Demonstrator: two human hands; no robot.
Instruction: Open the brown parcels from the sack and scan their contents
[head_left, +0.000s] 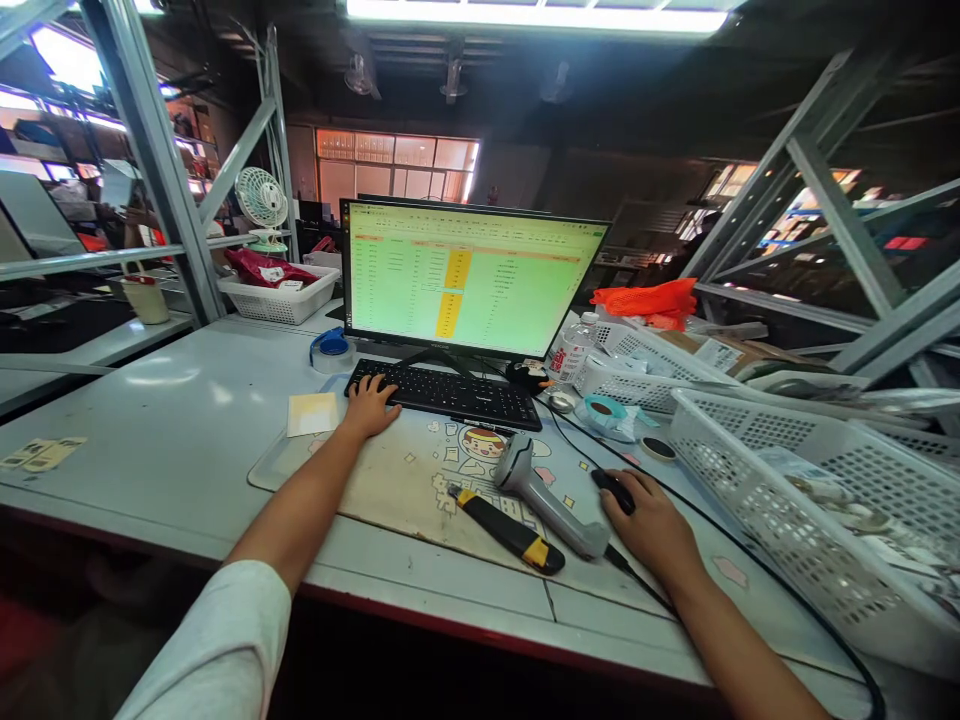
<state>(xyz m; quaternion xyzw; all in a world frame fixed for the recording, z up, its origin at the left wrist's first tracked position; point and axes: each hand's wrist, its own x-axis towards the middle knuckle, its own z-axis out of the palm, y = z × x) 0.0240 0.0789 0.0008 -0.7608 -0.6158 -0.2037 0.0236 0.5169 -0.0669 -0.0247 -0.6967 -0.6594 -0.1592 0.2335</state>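
My left hand (369, 406) rests with spread fingers on the left end of a black keyboard (457, 392). On the right, my right hand (651, 520) is wrapped over a black computer mouse (613, 490). Behind the keyboard stands a monitor (397, 270) showing a spreadsheet with a yellow column. Between my hands, a grey barcode scanner (551, 500) lies on a cartoon-printed desk mat (405, 490). A black and yellow utility knife (506, 528) lies beside the scanner, nearer the table's front edge.
White plastic baskets (795, 540) line the right side, near a clear bottle (571, 348) and a teal tape roll (606, 412). A blue tape roll (331, 347) and sticky notes (312, 413) lie left of the keyboard. A basket (283, 300) and a fan (261, 198) stand behind.
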